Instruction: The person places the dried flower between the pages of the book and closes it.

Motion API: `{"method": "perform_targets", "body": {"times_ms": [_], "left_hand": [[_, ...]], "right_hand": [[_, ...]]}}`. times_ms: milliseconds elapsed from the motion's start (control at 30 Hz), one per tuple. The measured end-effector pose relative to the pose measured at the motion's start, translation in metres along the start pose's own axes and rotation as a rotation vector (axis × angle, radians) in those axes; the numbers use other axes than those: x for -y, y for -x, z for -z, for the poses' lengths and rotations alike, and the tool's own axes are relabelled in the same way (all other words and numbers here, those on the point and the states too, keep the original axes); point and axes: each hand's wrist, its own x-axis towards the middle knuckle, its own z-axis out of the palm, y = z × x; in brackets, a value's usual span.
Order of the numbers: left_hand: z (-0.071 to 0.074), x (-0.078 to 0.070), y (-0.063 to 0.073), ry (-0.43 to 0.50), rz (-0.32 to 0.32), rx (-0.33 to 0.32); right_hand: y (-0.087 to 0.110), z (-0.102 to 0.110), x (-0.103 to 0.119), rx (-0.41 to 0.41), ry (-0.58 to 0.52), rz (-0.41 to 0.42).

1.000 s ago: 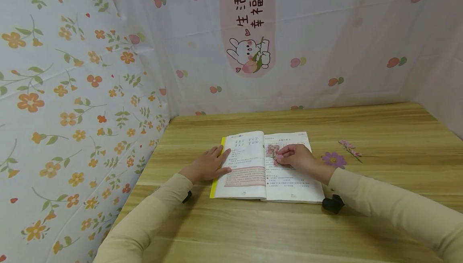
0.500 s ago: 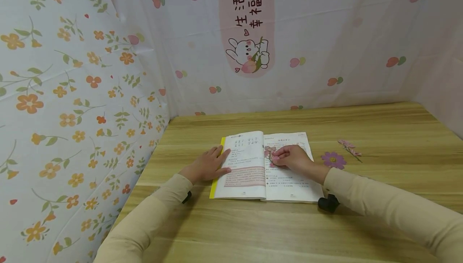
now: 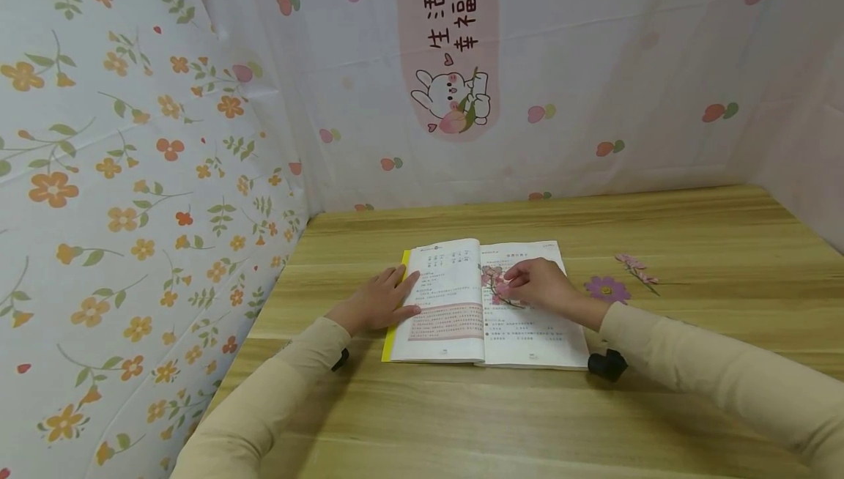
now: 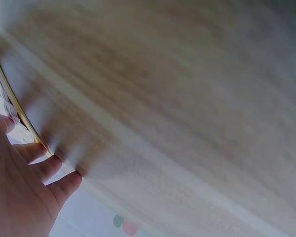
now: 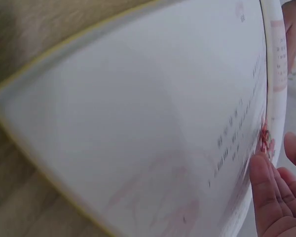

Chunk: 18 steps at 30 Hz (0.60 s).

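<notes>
An open book (image 3: 435,347) lies on the wooden table. My left hand (image 3: 377,299) rests on its left page, fingers spread over the outer edge; the left wrist view shows the fingertips (image 4: 71,182) at that edge. On the right page, near the spine, is a sprig of pink blossoms (image 3: 493,281) with a thin stem. My right hand (image 3: 543,290) is over that page beside the sprig, partly covering it. In the right wrist view, a gap shows between the thumb (image 5: 295,148) and the index finger, with the pink blossoms just beyond them.
Right of the book lie a purple flower (image 3: 607,289) with a yellow centre and a second pink sprig (image 3: 637,272). Patterned cloth (image 3: 593,61) hangs behind the table, and floral cloth (image 3: 132,244) covers the left side.
The pink sprig shifted left toward the spine and turned, so its stem now points down and right. My right hand moved left with it, then slightly back right. The left hand stays put.
</notes>
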Motion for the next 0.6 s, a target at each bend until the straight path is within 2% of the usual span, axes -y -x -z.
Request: {"method": "perform_targets", "body": {"times_ms": [267,433,600], "left_hand": [[0.003,-0.002,0.0,-0.001,0.009,0.006],[0.0,0.0,-0.001,-0.007,0.009,0.008],[-0.001,0.0,-0.002,-0.007,0.006,0.007]], "right_hand": [[-0.002,0.022,-0.01,-0.004,0.048,0.06],[-0.006,0.038,-0.017,-0.032,0.126,0.118],[-0.014,0.051,-0.028,-0.027,0.193,0.108]]}}
